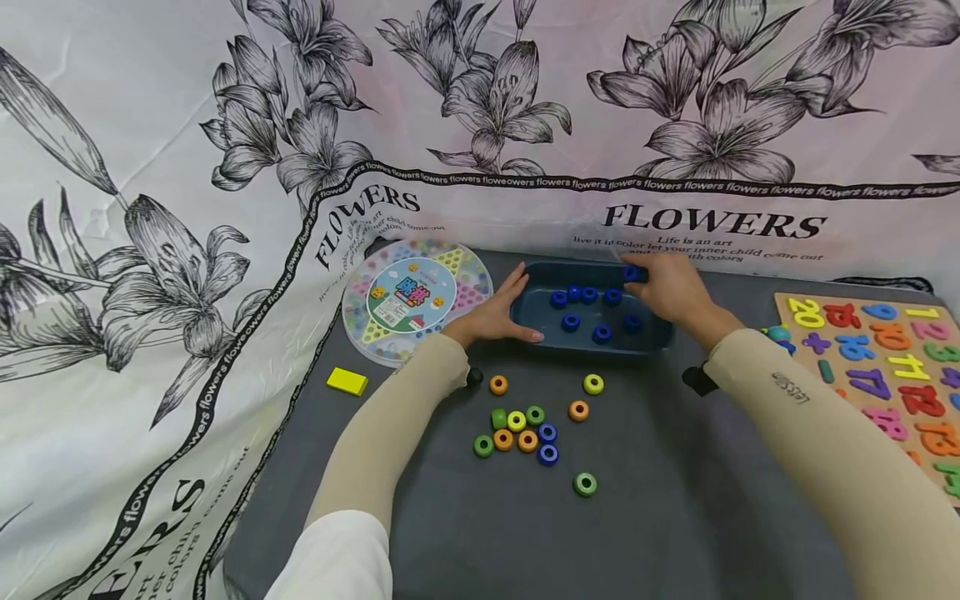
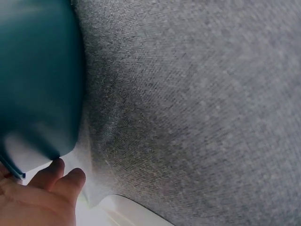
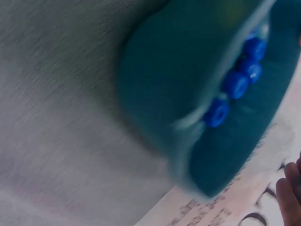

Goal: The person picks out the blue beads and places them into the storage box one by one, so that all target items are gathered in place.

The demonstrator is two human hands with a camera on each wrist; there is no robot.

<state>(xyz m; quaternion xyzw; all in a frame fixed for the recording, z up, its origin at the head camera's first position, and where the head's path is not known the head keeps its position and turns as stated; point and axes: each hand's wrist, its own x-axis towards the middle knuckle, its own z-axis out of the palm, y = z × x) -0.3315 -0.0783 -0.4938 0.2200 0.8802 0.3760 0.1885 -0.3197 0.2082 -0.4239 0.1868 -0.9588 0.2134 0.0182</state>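
Note:
A dark teal tray (image 1: 540, 292) stands toward the back of the table with several blue ring beads (image 1: 589, 295) on its floor. My left hand (image 1: 491, 315) grips the tray's left end, thumb along the front side and fingers spread toward the back. In the left wrist view, fingertips (image 2: 70, 181) are right at the tray's edge. Over the back right corner, my right hand (image 1: 671, 287) pinches a blue bead (image 1: 632, 272) between thumb and fingers. The right wrist view catches the fingers of that hand (image 3: 289, 190) at its right edge, beyond the tray's rim.
Loose orange, yellow, green and blue beads (image 1: 528, 441) lie in front of the tray. A round game board (image 1: 468, 287) is at the left, near a yellow block (image 1: 347, 382). To the right lies a wooden number puzzle (image 1: 817, 317). A flower-printed cloth (image 1: 525, 204) hangs behind.

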